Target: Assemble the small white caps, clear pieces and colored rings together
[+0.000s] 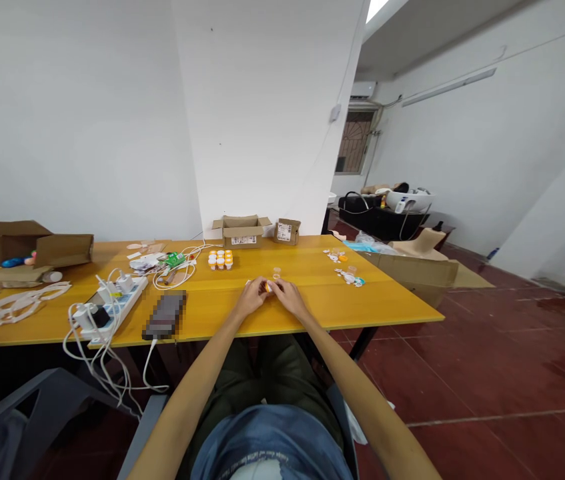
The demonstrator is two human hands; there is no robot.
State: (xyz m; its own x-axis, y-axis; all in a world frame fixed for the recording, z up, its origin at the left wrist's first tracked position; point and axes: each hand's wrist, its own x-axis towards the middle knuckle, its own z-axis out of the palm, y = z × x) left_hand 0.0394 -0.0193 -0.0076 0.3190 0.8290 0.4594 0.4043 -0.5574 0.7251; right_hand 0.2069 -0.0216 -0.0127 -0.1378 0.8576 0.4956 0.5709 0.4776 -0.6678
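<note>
My left hand (pixel 251 298) and my right hand (pixel 286 296) meet over the near part of the table, fingers bent inward. Between their fingertips is a small orange lid (pixel 268 287), mostly covered by the fingers. Just beyond them stands a small clear jar (pixel 277 273). Farther left, several small jars (pixel 220 260) with orange and white lids stand close together in a block. To the right lie two loose groups of small parts, one of white and orange pieces (pixel 335 256) and one of white and teal pieces (pixel 350 277).
Two cardboard boxes, an open one (pixel 241 231) and a smaller one (pixel 287 231), stand against the wall. A power strip (pixel 121 308) with tangled white cables and a phone (pixel 165 315) lie left. Beyond the table's right end is a large carton (pixel 412 275).
</note>
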